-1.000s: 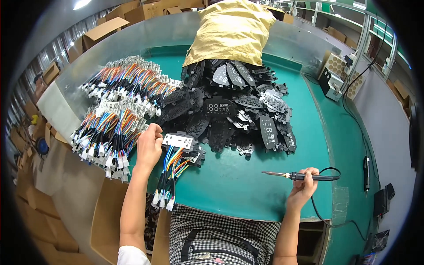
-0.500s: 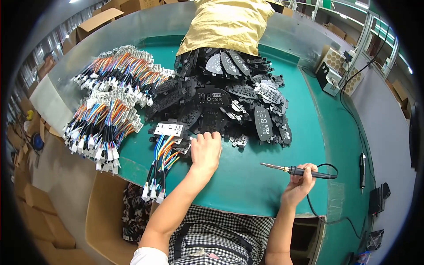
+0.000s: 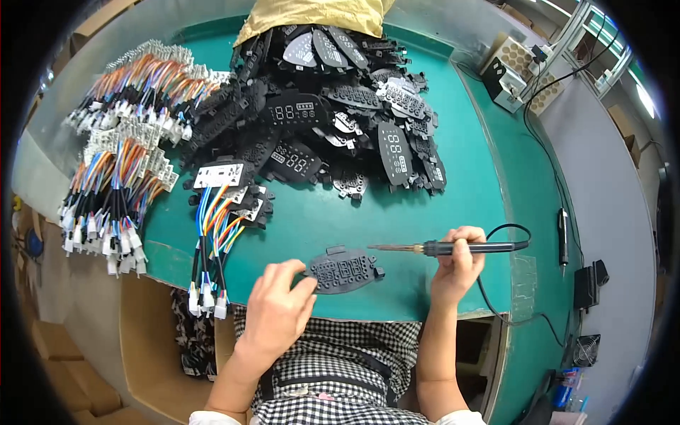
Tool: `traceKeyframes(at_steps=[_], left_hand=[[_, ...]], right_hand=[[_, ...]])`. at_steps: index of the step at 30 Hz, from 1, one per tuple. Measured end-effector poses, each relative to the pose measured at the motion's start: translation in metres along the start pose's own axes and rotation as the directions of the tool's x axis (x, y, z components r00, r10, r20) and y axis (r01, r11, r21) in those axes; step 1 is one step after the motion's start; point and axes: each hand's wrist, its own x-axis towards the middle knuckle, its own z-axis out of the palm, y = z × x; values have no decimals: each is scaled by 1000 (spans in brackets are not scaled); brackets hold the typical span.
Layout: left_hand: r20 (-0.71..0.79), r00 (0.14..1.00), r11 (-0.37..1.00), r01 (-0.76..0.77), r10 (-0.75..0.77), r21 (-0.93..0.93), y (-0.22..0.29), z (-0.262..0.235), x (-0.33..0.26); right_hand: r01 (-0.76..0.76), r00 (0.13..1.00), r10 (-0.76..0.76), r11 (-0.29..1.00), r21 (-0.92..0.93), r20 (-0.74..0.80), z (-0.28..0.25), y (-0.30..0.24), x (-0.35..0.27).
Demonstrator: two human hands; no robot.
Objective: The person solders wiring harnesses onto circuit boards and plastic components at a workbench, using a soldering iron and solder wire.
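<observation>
My left hand (image 3: 282,301) pinches the left end of a black plastic display panel (image 3: 343,270), which shows its back face with digit-shaped cut-outs and small posts. The panel is at the front of the green worktop. My right hand (image 3: 459,263) is closed around the black handle of a soldering iron (image 3: 453,248). The iron's tip points left and lies just beyond the panel's upper right edge in the picture. To the left, wired circuit boards (image 3: 219,175) with coloured leads and white plugs rest on several black panels.
A large heap of black display panels (image 3: 297,110) spills from a yellow sack (image 3: 312,15) at the back. Bundles of wired boards (image 3: 117,188) lie at the left. On the right are a white box-shaped device (image 3: 506,88), a pen-like tool (image 3: 563,237), cables and a small fan (image 3: 586,350).
My left hand has come back from the heap's front edge toward me, bringing a black display panel. My right hand has moved the soldering iron left, close to the panel. The view has shifted.
</observation>
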Motion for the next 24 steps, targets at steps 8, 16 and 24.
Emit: traceKeyframes(at_steps=[8,16,24], left_hand=[[10,998,927,66,-67,-370,-20,32,9],[38,992,863,121,-118,-491,-22,32,10],[33,996,889,88,-82,-449,-24,33,10]], right_hand=[[-8,960,58,983,-183,275,9,4,-8],[-17,935,110,964,-264,339,12,8,-10],[-30,935,130,956,-292,331,12,8,-10]])
